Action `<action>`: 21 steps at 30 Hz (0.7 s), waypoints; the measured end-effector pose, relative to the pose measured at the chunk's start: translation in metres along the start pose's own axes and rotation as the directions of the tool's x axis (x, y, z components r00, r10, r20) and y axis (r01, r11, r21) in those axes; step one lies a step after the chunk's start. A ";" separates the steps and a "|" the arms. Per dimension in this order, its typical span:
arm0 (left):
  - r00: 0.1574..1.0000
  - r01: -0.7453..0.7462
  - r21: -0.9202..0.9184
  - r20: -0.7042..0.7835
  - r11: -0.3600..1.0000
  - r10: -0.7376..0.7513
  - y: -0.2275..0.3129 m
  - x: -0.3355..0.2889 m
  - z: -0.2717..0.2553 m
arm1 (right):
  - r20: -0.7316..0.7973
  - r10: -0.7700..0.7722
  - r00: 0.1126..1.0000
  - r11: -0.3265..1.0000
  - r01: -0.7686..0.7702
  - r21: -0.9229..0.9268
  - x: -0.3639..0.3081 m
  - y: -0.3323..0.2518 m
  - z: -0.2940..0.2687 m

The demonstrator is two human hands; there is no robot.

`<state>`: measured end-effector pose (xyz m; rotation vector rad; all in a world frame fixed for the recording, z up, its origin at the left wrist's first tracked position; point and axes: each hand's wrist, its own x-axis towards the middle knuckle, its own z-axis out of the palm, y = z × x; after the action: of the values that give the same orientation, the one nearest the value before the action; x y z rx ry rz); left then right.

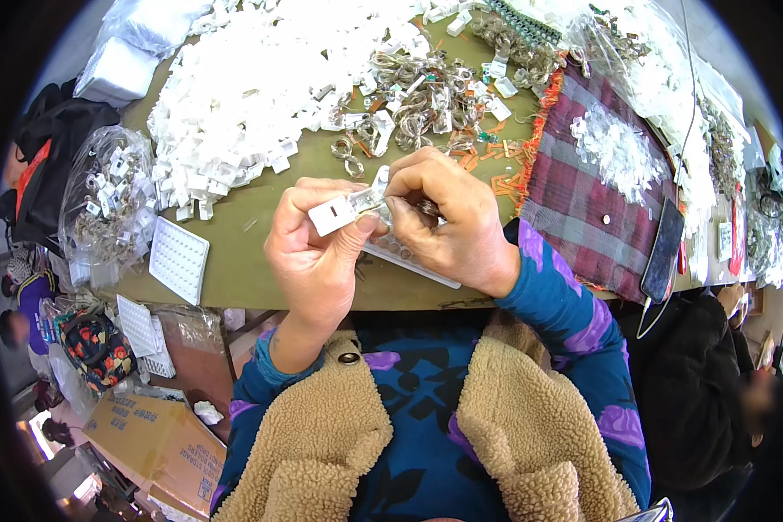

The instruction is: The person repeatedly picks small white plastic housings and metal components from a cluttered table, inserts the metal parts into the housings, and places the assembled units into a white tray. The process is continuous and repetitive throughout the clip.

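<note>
My left hand (303,265) grips a small white plastic housing (329,217) with a dark slot in its face, between thumb and fingers. Close against it, my right hand (461,213) has thumb and forefinger pinched at the housing's open end. A loop of thin brownish cable (428,207) shows in the curled fingers of the right hand. The fingertips hide exactly where cable and housing meet. Below both hands, a white tray with round recesses (422,271) lies partly covered at the table's front edge.
Beyond my hands spread a heap of white housings (235,104) and bundled cables (431,100). Rightward lie a plaid cloth (565,209), small clear pieces (616,152) and a phone (663,248). Another white tray (178,259) sits left. A person in dark clothing (692,383) sits at right.
</note>
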<state>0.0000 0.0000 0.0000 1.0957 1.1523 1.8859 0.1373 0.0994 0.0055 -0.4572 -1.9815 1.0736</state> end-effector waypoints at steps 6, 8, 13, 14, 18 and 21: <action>0.999 -0.048 -0.129 -0.014 0.991 0.047 -0.004 0.001 0.005 | 0.306 0.475 0.825 0.661 -0.564 0.495 0.003 -0.010 -0.010; 1.000 -0.002 -0.236 0.009 0.972 0.005 -0.003 0.002 0.004 | 0.397 0.518 0.758 0.554 -0.651 0.520 0.006 -0.009 -0.013; 0.904 0.369 -0.640 0.080 0.673 -0.420 -0.001 0.004 -0.003 | 0.274 0.408 0.871 0.754 -0.491 0.436 0.005 -0.005 -0.008; 0.903 0.364 -0.633 0.059 0.683 -0.427 -0.001 0.003 -0.004 | 0.194 0.278 0.941 0.872 -0.331 0.360 0.008 0.000 -0.005; 0.905 0.377 -0.539 0.039 0.753 -0.425 0.001 -0.002 -0.010 | 0.064 0.108 0.992 0.969 -0.119 0.218 0.005 0.001 -0.004; 0.902 0.401 -0.454 0.043 0.796 -0.430 0.005 -0.008 -0.010 | 0.141 0.131 0.981 0.972 -0.155 0.177 0.009 -0.003 -0.001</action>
<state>-0.0060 -0.0122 -0.0007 0.4744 0.8314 1.7144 0.1327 0.1039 0.0127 -0.4446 -1.9572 1.3985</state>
